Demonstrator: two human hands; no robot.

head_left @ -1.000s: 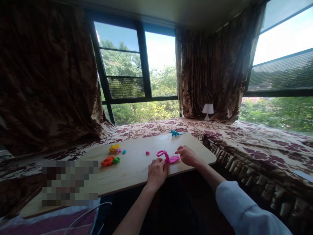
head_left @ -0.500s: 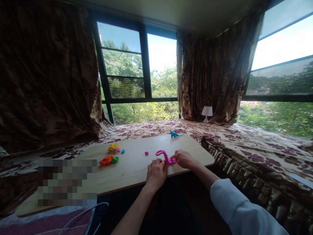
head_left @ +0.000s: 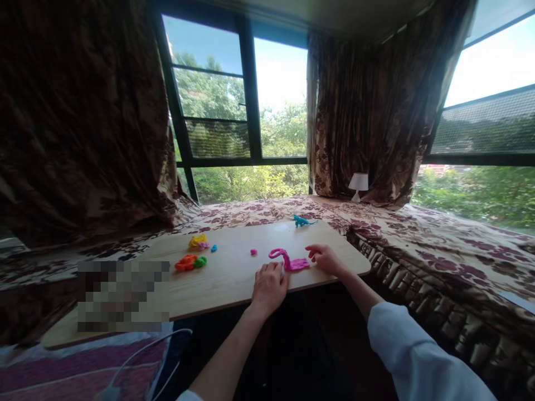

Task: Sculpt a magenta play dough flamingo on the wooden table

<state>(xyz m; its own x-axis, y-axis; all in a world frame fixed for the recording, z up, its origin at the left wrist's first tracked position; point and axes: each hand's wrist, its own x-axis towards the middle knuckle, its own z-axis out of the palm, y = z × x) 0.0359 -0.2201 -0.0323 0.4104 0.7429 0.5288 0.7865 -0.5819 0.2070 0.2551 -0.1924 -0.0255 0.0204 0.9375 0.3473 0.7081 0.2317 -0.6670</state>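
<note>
A bright pink modelling clay piece (head_left: 297,264) lies on the wooden board (head_left: 234,281); one end is a flat slab, the other a strip curling into a loop at the left. Beside its left end rests my left hand (head_left: 270,283), fingers lying on the board, thumb side close to the clay. My right hand (head_left: 325,259) hovers just right of the slab, index finger stretched out, nothing held and a small gap to the clay. A small pink clay lump (head_left: 253,252) sits further back.
On the board's left lie yellow clay (head_left: 198,240), orange clay (head_left: 185,263), green clay (head_left: 201,262) and a small blue lump (head_left: 214,248). A blue lizard-like figure (head_left: 301,221) stands at the far edge. Behind are a small lamp (head_left: 358,184) and patterned cloth; a white cable (head_left: 137,352) hangs lower left.
My right hand has come off the pink slab and moved right, leaving the slab uncovered. My left hand stays beside the clay. The view has tilted slightly.
</note>
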